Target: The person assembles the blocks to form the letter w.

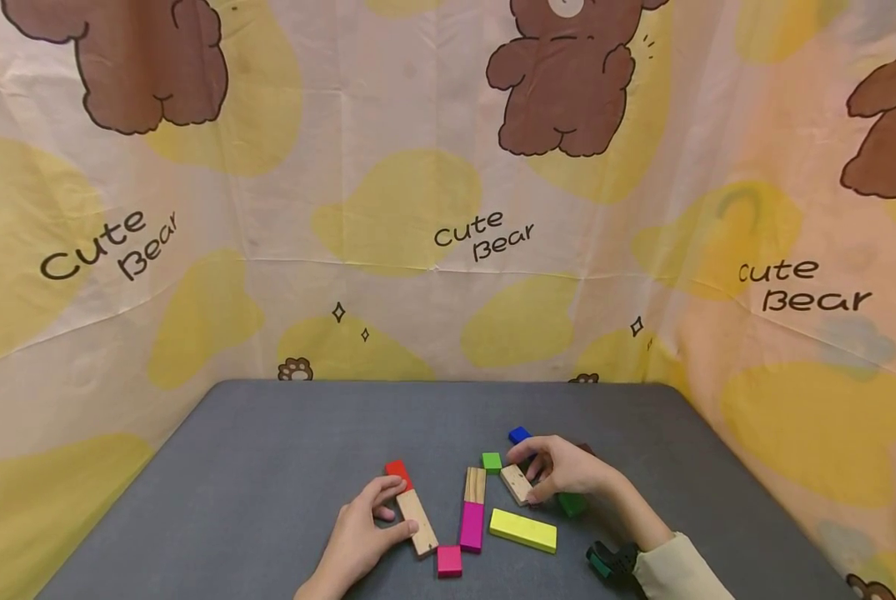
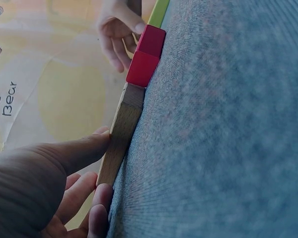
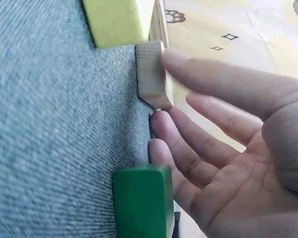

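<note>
Both hands are bare, without rings or gloves. The left hand (image 1: 357,537) shows no sleeve up to the lower edge of the frame. The right hand (image 1: 568,471) leads to a pale cream sleeve (image 1: 676,571) at the lower right of the frame. Just left of that cuff sits a black and green wrist device (image 1: 611,562), blocky and dark.
</note>
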`<action>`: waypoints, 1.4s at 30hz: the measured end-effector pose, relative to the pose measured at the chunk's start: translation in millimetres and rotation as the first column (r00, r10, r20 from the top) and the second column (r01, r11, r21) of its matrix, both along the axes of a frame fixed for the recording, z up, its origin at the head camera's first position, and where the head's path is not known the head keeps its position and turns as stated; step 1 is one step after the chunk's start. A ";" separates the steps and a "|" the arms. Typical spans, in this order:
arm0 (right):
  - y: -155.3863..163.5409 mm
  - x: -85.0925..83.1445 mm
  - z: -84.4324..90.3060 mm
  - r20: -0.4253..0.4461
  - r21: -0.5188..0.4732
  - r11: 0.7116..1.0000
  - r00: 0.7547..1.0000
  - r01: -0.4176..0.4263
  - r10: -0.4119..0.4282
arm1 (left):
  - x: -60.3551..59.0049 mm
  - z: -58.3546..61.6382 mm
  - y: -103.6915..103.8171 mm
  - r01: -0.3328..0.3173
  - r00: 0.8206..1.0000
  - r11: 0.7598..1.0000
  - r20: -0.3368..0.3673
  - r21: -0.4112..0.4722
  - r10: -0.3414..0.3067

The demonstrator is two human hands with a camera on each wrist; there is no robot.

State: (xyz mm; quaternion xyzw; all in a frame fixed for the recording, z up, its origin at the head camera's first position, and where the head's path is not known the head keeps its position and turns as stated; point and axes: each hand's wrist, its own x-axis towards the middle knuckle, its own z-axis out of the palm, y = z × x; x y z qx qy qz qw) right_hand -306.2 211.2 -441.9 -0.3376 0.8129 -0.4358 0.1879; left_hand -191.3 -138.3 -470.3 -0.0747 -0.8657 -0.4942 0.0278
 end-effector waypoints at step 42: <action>41.1 -86.1 -3.4 0.151 -0.067 0.997 0.988 0.042 -0.031 | -1.8 -1.5 -1.2 -0.009 1.000 1.000 0.000 0.019 0.009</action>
